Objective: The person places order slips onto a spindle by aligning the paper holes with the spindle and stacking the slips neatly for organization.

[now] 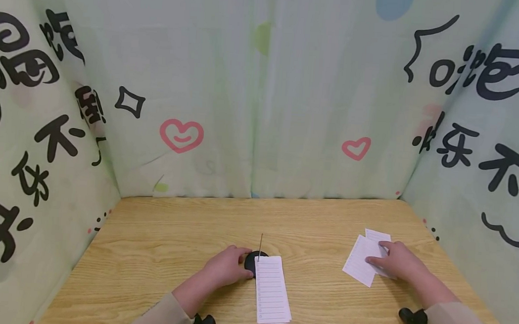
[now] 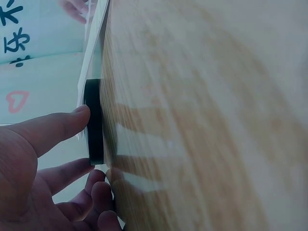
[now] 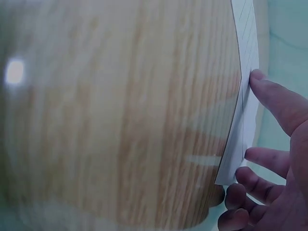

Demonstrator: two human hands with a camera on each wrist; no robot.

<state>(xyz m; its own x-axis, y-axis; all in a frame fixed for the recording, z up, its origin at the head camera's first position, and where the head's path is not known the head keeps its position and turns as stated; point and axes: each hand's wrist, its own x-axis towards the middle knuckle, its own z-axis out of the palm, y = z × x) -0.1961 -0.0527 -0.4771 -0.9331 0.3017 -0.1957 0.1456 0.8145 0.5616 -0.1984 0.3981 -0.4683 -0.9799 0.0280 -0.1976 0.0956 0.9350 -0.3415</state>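
The left hand (image 1: 227,267) holds the round black base (image 1: 249,263) between thumb and fingers; its thin upright pin (image 1: 261,242) passes near the top edge of the ruled paper stack (image 1: 274,292). Well apart, toward the tabletop's (image 1: 170,238) right side, the right hand (image 1: 399,261) rests thumb and fingers, spread, on overlapping loose slips (image 1: 360,261). The step seems to be taking up paper; next probably calls for a gentle pinch, with the base held steady.

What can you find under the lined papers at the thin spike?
Under the papers' far end is a round black base, partly showing and held by the left hand. The papers hide its remainder and anything else beneath them.
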